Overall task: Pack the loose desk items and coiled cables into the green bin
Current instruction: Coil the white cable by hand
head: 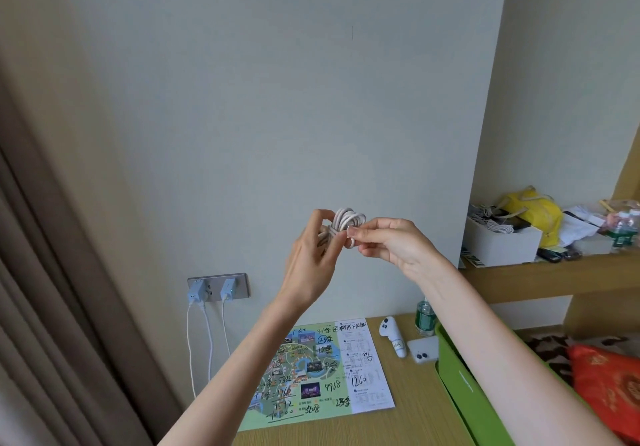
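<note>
1 head-worn view faces the wall (277,99), desk (412,425) low in frame.

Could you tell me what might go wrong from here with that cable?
1. The coiled white cable is only pinched between the left hand and right hand; unless its end is tucked in, the coil may spring loose.
2. It is held clear of the green bin, so a slip could drop it onto the desk by the white phone.
</note>
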`<state>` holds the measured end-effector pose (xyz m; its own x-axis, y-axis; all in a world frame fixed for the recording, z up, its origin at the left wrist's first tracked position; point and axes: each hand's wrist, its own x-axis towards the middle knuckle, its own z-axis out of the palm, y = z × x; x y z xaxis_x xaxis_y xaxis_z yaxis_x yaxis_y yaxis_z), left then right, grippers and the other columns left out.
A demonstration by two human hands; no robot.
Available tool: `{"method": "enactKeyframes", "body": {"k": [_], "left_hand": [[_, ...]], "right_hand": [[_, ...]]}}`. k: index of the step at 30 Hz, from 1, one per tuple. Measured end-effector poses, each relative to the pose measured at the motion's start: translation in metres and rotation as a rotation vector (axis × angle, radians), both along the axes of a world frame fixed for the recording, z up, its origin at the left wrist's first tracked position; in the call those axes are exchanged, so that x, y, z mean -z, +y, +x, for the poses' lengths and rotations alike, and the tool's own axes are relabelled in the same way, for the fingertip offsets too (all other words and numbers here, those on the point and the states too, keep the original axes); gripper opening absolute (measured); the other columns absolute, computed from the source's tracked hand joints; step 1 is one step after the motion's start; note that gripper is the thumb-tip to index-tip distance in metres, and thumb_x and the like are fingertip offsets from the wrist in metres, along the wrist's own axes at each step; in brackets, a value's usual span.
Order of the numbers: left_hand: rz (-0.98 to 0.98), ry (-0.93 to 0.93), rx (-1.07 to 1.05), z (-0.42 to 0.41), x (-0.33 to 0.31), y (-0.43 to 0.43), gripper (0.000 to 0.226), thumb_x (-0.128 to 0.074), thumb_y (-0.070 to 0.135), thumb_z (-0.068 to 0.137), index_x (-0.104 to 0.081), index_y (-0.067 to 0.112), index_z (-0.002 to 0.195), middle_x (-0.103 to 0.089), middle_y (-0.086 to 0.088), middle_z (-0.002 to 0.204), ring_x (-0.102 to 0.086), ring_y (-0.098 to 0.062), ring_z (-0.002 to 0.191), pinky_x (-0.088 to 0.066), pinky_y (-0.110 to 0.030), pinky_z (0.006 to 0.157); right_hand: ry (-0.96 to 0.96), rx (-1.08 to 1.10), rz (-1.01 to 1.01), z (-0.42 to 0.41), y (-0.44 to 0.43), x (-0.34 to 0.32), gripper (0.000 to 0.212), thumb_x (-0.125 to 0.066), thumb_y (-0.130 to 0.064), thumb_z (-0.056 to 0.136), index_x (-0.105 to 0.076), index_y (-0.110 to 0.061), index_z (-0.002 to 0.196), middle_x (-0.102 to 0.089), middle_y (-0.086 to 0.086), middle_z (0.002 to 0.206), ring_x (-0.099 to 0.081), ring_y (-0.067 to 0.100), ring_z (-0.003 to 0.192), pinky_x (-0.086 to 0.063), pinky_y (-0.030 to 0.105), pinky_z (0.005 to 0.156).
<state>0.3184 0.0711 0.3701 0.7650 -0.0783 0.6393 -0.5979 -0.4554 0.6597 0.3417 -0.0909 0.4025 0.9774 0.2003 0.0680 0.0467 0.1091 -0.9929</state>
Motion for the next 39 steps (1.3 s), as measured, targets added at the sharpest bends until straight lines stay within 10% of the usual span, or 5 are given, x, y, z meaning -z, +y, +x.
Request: {"method": "enactKeyframes", "body": {"k": [10,20,31,35,39], "left_hand": [[0.453,-0.134,-0.129,-0.007,0.018,-0.028,0.023,-0.045,0.044,0.098,-0.037,0.031,0.116,-0.059,0.009,0.104,-0.052,-0.016,0.066,-0.039,-0.03,0.056],[0.615,-0.192,-0.25,0.004,0.05,-0.101,0.03,-0.057,0.039,0.09,-0.045,0.024,0.113,-0.06,0.005,0.085,-0.057,-0.023,0.067,-0.036,-0.029,0.047],[0.424,0.076,0.008,0.032,0.086,-0.188,0.024,-0.062,0.042,0.087,-0.05,0.028,0.103,-0.051,0.008,0.053,-0.044,-0.017,0.051,-0.036,-0.03,0.05],[0.517,0.203,0.095,0.036,0.109,-0.215,0.022,-0.064,0.04,0.087,-0.054,0.031,0.105,-0.061,0.01,0.063,-0.052,-0.014,0.058,-0.048,-0.033,0.06],[0.532,0.302,0.212,0.038,0.135,-0.237,0.018,-0.063,0.037,0.088,-0.057,0.033,0.104,-0.067,0.009,0.076,-0.06,-0.014,0.07,-0.05,-0.034,0.067]], "right_hand": [[-0.072,0.248,-0.036,-0.021,-0.025,0.023,0.006,-0.073,0.005,0.078,-0.07,0.009,0.082,-0.066,0.012,0.067,-0.06,0.017,0.055,-0.057,0.022,0.064],[0.046,0.46,0.029,-0.022,-0.08,0.065,0.011,-0.077,-0.007,0.076,-0.073,-0.016,0.072,-0.07,0.003,0.073,-0.061,0.016,0.072,-0.052,0.03,0.075],[0.067,0.391,-0.223,0.011,-0.199,0.104,0.007,-0.061,-0.011,0.089,-0.067,-0.011,0.09,-0.069,0.007,0.093,-0.065,0.016,0.08,-0.052,0.024,0.063],[0.195,0.134,-0.289,0.02,-0.24,0.124,0.017,-0.063,-0.016,0.091,-0.072,-0.005,0.1,-0.073,0.014,0.098,-0.069,0.022,0.089,-0.055,0.034,0.08],[0.332,-0.009,-0.321,0.023,-0.274,0.15,0.022,-0.062,-0.013,0.092,-0.069,0.001,0.107,-0.072,0.013,0.095,-0.067,0.017,0.079,-0.054,0.024,0.067]]}}
